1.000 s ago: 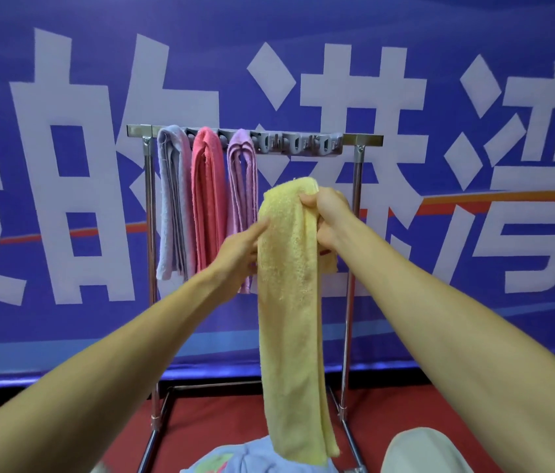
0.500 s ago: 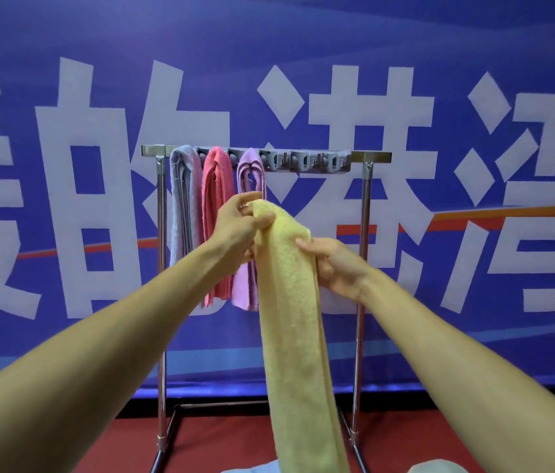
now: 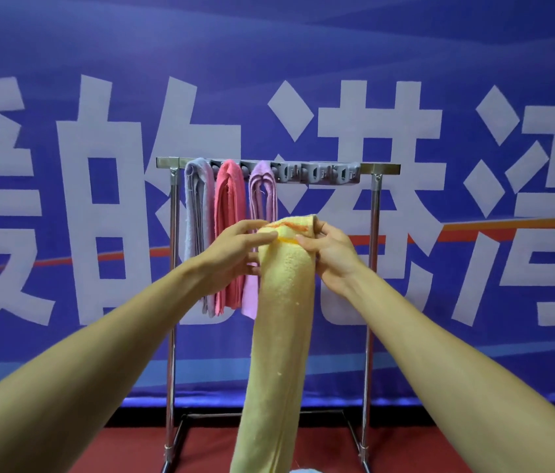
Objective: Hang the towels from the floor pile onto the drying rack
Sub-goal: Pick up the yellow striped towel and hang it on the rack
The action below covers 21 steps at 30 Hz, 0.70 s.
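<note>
Both hands gripped the top end of the yellow towel. The right hand had its thumb pressed on the front and its fingers curled round behind the fold. The left hand pinched the same end from the other side, fingers laid across the orange stripes woven near the hem. From there the towel hung straight down in a long folded strip, out past the bottom of the view. It was held in the air in front of the drying rack, below the top bar and about midway along it, touching no part of the frame that I could see.

Three others hung at the left end of the bar, side by side: a grey-lilac towel, a pink towel and a purple towel. Each was draped through a grey clip strip that ran on toward the right end.

Behind the rack stretched a blue banner with huge white Chinese characters. I could read 的 and 港. The characters at either edge were cut off. An orange-red stripe crossed the banner. Red floor lay beneath.
</note>
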Motion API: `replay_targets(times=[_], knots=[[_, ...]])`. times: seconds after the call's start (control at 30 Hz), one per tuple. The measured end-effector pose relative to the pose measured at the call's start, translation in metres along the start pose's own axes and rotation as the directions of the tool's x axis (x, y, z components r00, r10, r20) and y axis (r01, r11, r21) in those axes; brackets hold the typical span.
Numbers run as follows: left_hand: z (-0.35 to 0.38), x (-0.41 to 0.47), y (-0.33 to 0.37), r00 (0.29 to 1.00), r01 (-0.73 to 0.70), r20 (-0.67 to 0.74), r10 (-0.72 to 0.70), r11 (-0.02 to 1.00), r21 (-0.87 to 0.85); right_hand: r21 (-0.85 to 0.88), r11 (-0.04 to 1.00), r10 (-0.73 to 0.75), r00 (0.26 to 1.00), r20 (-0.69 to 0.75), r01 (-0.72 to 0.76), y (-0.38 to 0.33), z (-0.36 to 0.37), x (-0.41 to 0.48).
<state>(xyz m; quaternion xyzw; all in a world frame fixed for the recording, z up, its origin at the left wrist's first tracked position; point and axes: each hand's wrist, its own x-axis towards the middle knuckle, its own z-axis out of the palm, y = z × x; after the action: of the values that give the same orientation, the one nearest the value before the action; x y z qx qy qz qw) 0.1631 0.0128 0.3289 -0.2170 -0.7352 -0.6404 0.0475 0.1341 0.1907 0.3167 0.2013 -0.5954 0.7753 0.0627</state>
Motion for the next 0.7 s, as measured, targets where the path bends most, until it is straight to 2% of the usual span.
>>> replay_targets(times=[0.07, 0.17, 0.23, 0.33, 0.4, 0.53, 0.7], knots=[[0.002, 0.002, 0.0, 0.999, 0.034, -0.024, -0.036, 0.996, -0.089, -0.043, 0.998, -0.033, 0.997, 0.073, 0.036, 0.0, -0.002, -0.001], [0.01, 0.009, 0.001, 0.99, 0.024, -0.134, -0.047, 0.985, -0.17, -0.124, 0.991, -0.032, 0.99, 0.138, 0.049, 0.002, -0.007, -0.003], [0.013, 0.016, -0.002, 0.971, -0.044, -0.239, -0.002, 0.982, -0.185, -0.211, 0.974, -0.054, 0.993, 0.109, 0.076, 0.002, -0.008, -0.006], [0.019, 0.019, -0.005, 0.935, -0.139, -0.339, 0.1, 0.986, -0.092, -0.343, 0.93, -0.149, 0.989, -0.023, 0.133, -0.001, -0.009, -0.006], [0.023, 0.019, -0.006, 0.927, -0.172, -0.344, 0.148, 0.984, -0.039, -0.385, 0.909, -0.21, 0.974, -0.085, 0.163, -0.004, -0.01, -0.003], [0.021, 0.017, -0.006, 0.929, -0.191, -0.328, 0.173, 0.981, -0.025, -0.456, 0.865, -0.291, 0.95, -0.114, 0.21, -0.01, -0.007, 0.001], [0.014, 0.01, -0.004, 0.936, -0.199, -0.298, 0.186, 0.98, -0.015, -0.399, 0.89, -0.251, 0.968, -0.024, 0.221, -0.02, 0.003, 0.001]])
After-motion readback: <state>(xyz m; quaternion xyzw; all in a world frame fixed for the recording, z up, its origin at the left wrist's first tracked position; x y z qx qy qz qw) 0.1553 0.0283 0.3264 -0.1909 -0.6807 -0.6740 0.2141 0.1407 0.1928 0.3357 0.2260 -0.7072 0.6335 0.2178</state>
